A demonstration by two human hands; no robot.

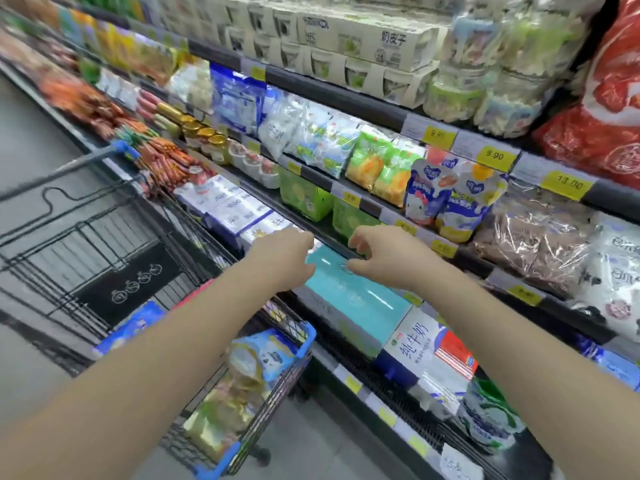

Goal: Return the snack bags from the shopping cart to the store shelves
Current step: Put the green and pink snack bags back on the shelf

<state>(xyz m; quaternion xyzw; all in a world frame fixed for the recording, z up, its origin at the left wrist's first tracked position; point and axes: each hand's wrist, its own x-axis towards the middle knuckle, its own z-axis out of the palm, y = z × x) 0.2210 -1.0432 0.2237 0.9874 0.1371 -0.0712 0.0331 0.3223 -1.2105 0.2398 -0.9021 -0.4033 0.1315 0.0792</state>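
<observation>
Snack bags (242, 372) carted, both hands (284, 258) outstretched, empty

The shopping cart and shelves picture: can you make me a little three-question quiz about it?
1. True or false: both hands are empty.
2. Which side of the person is the shopping cart on?
A. left
B. right
3. Fill in: the hands hover over a ____ coloured box.

Key:
1. True; the left hand and right hand hold nothing.
2. A; bags still lie in it.
3. Teal; the box sits on a low shelf.
</observation>
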